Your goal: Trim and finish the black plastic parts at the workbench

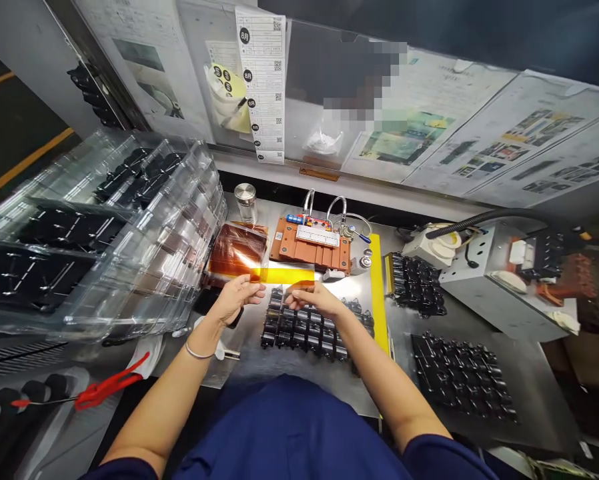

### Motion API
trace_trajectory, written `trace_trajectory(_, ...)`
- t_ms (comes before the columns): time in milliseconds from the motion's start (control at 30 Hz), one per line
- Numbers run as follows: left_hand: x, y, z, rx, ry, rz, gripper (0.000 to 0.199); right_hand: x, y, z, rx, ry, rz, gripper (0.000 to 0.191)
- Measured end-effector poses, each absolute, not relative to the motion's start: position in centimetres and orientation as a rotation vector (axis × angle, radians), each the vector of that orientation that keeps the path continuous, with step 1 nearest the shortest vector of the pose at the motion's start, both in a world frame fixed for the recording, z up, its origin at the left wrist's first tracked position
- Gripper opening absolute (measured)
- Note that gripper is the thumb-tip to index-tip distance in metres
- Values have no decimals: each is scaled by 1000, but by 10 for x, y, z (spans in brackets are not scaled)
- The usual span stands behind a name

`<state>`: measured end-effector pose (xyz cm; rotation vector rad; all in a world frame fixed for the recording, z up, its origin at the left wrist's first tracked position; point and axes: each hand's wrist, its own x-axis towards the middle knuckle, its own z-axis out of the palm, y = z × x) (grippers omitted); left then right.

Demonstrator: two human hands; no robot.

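A strip of amber transparent film is stretched level between my two hands above the bench. My left hand pinches its left end, and my right hand grips its right end from below. Just behind the left hand lies a stack of darker amber film sheets. Beyond the strip stands an orange-brown fixture with a white perforated strip on top. Rows of black molded parts sit on the metal surface below my hands, partly hidden by the right hand and forearm.
Stacked clear plastic trays with black parts rise at the left. A metal-lidded jar stands behind the film sheets. Yellow tape marks the bench right of center. More black parts and a grey metal box are farther right. Red-handled pliers lie lower left.
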<state>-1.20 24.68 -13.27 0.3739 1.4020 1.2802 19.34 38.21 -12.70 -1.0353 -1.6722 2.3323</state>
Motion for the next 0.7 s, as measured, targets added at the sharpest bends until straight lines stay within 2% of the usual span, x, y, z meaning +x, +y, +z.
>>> trace_trajectory(100, 8, 261, -122, 412, 1459, 1328, 40, 205, 377, -123, -1348, -1726, 1500, 40)
trace_trajectory(167, 23, 267, -120, 524, 1555, 1276, 31, 205, 367, -118, -1250, -1827, 1073, 28)
trace_trajectory(200, 31, 269, -119, 631, 1608, 1240, 25, 204, 361, -114, -1140, -1927, 1004, 23)
trace_trajectory(300, 48, 271, -118, 1103, 1741, 1127, 11, 200, 344, -104, -894, -2206, 1069, 18)
trace_trajectory(400, 55, 270, -113, 1451, 1745, 1020, 19, 200, 342, -95, -940, -2270, 1131, 15)
trace_trajectory(700, 59, 268, -114, 1541, 1596, 1020, 20, 207, 368, -73, -993, -2484, 1462, 18)
